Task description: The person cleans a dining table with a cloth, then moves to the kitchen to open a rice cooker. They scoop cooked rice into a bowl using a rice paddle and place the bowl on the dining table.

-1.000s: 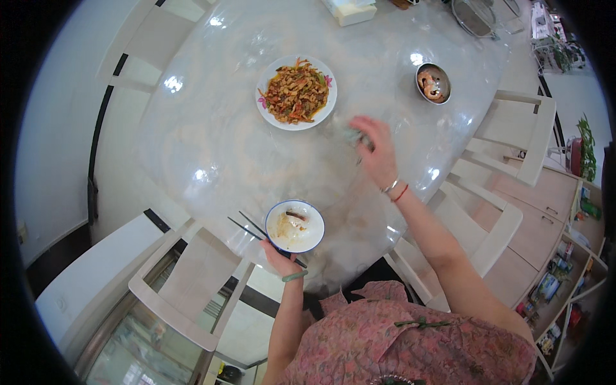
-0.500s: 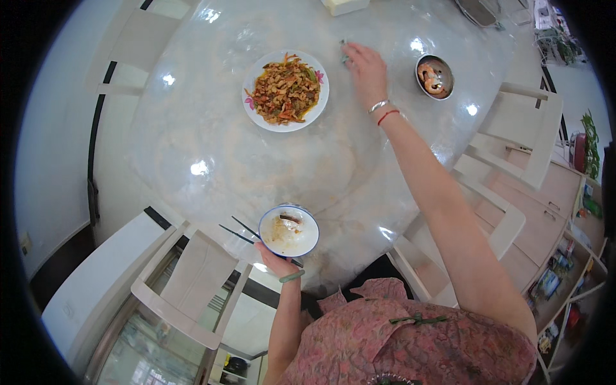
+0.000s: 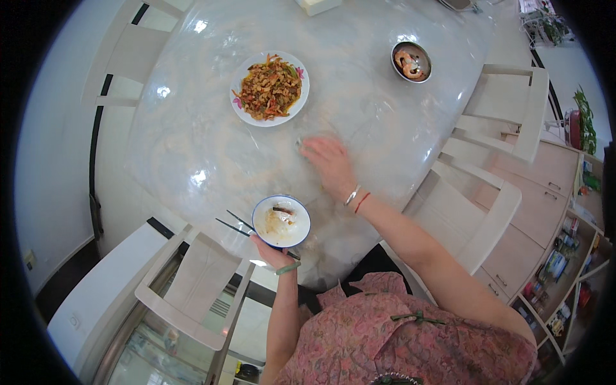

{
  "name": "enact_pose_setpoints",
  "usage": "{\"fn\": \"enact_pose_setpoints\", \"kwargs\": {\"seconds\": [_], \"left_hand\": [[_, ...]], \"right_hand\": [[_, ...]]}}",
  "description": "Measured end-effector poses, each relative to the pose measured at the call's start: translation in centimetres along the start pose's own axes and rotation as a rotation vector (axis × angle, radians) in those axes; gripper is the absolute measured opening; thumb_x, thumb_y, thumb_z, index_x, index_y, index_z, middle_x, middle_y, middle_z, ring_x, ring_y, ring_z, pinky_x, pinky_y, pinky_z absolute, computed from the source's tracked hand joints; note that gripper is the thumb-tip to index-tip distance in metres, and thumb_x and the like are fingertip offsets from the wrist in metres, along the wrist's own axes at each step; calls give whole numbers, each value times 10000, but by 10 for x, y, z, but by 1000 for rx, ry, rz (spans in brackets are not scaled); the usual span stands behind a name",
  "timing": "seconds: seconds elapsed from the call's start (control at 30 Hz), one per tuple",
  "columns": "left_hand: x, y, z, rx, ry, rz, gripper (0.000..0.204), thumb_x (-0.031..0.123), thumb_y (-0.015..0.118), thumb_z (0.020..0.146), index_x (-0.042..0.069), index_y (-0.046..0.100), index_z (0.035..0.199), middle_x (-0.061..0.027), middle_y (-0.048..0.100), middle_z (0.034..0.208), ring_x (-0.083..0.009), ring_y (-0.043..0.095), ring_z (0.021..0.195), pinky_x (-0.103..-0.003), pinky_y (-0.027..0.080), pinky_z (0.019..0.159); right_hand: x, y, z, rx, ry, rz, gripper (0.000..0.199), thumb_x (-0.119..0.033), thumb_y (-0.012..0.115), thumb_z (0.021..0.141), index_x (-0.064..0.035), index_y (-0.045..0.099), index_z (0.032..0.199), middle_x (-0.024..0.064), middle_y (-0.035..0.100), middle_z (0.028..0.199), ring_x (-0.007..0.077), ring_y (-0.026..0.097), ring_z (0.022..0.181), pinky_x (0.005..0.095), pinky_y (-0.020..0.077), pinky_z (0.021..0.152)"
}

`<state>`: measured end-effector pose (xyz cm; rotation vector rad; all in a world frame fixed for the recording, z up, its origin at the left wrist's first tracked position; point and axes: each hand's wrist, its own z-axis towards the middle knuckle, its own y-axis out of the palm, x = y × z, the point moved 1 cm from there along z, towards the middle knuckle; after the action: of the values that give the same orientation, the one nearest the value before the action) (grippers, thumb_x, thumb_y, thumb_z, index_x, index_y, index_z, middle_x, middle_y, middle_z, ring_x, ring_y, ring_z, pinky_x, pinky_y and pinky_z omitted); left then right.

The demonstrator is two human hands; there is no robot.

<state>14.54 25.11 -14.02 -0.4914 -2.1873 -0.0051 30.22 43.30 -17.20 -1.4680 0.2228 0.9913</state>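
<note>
My left hand (image 3: 273,252) is closed around the underside of a white bowl (image 3: 296,221) with a blue rim, near the table's front edge. Food residue and a dark brown piece lie inside it. A pair of dark chopsticks (image 3: 232,226) is held by the same hand, sticking out to the bowl's left. Over the middle of the table is my right hand (image 3: 328,163), blurred, its fingers bent together around something small and greenish-white that I cannot make out. Beyond it, to the left, a white plate (image 3: 299,110) with pink flowers carries a cooked shredded dish.
A small metal bowl (image 3: 425,70) with shrimp stands at the right of the plastic-covered table (image 3: 192,138). A white box-like thing (image 3: 319,6) sits at the far edge. Pale chairs (image 3: 471,205) flank the table, and an open shelf (image 3: 571,269) of goods stands at right.
My right hand has come back from between the plate and the metal bowl toward me, the small thing still at its fingertips. My left hand keeps its hold on bowl and chopsticks.
</note>
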Motion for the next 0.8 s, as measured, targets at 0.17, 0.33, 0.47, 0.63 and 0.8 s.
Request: {"fn": "enact_pose_setpoints", "kwargs": {"seconds": [0.17, 0.33, 0.47, 0.63, 0.8], "left_hand": [[-2, -10, 6, -231, 22, -20, 510, 566, 357, 963, 121, 548, 1124, -12, 627, 976, -56, 583, 653, -172, 238, 350], [6, 0, -7, -116, -6, -97, 550, 629, 363, 934, 139, 517, 1133, -13, 628, 965, -66, 507, 543, -194, 235, 355], [-1, -16, 0, -148, 18, -46, 537, 615, 380, 935, 123, 513, 1106, -7, 597, 862, -66, 474, 517, -192, 242, 359], [9, -19, -6, -158, 82, -28, 508, 562, 369, 962, 90, 518, 1079, 21, 491, 678, -45, 385, 466, -175, 210, 366], [36, -22, -19, -44, 239, -32, 496, 492, 421, 971, 40, 518, 1150, 25, 380, 795, -32, 352, 492, -182, 231, 366]], "right_hand": [[-28, 8, -61, -72, -17, 106, 423, -44, 513, 785, -120, 590, 1194, 23, 537, 1299, 218, 461, 1230, 387, 325, 1033], [-21, -12, -71, -31, -4, 197, 386, -37, 502, 797, -94, 607, 1164, 66, 545, 1284, 256, 474, 1199, 401, 341, 1018], [28, -66, -33, 306, 112, 149, 342, -54, 500, 839, -78, 604, 1164, 115, 541, 1276, 303, 483, 1157, 412, 353, 1003], [104, -106, 2, 406, 297, -156, 329, -86, 503, 886, -65, 585, 1204, 109, 535, 1287, 317, 485, 1163, 413, 360, 1007], [73, -58, -24, 282, 130, -151, 408, -163, 574, 845, -85, 552, 1244, 101, 509, 1317, 294, 459, 1216, 415, 337, 1023]]}}
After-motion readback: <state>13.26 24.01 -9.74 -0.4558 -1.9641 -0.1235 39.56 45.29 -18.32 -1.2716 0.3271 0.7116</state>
